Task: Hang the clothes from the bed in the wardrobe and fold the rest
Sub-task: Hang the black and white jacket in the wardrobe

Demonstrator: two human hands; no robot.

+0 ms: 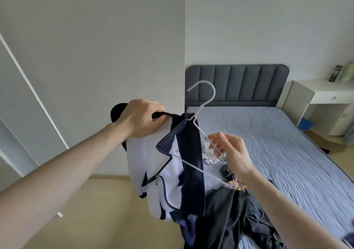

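Left hand (140, 117) grips the jacket (168, 172) collar; right hand (232, 153) pinches the hanger (199, 128), hook up, tilted.

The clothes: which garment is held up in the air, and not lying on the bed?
The white and navy jacket: the left hand grips its collar, and it hangs partly on the white hanger. The dark garments and the small white one lie on the bed.

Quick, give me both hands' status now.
Left hand: grips the jacket at its collar.
Right hand: fingers pinch the white hanger.
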